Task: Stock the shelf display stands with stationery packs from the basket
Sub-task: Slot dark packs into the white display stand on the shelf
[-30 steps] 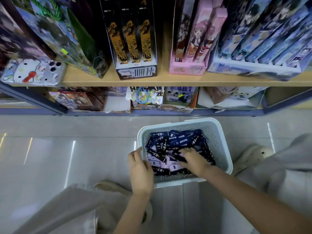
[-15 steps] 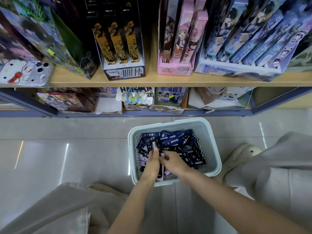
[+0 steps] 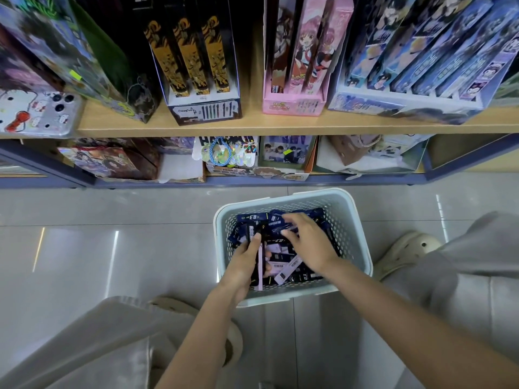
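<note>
Left hand [image 3: 241,266] has its grip wrapped round a small bunch of packs [image 3: 260,262]. They're stood on edge by the near-left wall of the basket [image 3: 354,237], I'd guess so they stay squared up while more get added. Right hand [image 3: 310,244] hovers over the loose dark blue pile further in. Its grip looks spread, but I can't tell if thumb and finger have actually nipped one. The basket sits on the floor [image 3: 112,220] right in front of the shelf [image 3: 280,125], handy for reaching up. None of this handful is in the display stands [image 3: 206,109] yet, so it's the gathering stage imo.
</note>
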A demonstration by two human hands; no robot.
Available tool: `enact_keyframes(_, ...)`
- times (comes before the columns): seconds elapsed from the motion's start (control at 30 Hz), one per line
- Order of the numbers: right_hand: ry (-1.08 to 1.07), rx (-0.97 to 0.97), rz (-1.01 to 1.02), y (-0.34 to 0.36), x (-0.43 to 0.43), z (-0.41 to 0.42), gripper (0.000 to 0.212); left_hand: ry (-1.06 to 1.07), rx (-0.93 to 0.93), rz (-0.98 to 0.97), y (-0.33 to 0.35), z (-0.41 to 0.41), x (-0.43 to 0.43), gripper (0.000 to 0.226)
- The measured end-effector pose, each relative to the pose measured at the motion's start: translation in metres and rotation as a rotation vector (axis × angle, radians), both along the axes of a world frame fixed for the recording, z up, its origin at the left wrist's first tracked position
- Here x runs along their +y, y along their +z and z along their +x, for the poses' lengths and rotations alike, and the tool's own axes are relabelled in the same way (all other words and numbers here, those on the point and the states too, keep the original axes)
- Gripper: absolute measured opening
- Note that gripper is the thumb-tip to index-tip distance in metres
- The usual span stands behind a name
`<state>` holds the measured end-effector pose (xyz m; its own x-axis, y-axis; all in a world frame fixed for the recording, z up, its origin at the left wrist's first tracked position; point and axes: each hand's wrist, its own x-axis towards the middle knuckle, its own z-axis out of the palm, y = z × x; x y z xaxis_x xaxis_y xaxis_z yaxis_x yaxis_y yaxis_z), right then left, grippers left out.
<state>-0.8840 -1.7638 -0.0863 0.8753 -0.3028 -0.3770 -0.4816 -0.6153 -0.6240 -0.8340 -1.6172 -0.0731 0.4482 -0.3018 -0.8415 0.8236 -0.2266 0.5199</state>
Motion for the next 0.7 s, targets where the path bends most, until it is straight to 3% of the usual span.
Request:
enact_keyframes(0.2,0.298,0.296,-0.132,-0.037,-0.022,0.01,0.066,0.015,-0.033,-0.009,-0.005,0.0,0.01,0.033)
enact_keyframes(0.37,0.487,0.305,-0.415,-0.046,-0.026,0.014,0.054,0.012,-0.031,0.017,-0.002,-0.002,0.01,0.036)
enact_keyframes(0.7,0.541,0.339,-0.588,-0.04,-0.027,0.009,0.048,-0.001,-0.071,0.032,0.003,-0.007,0.009,0.035)
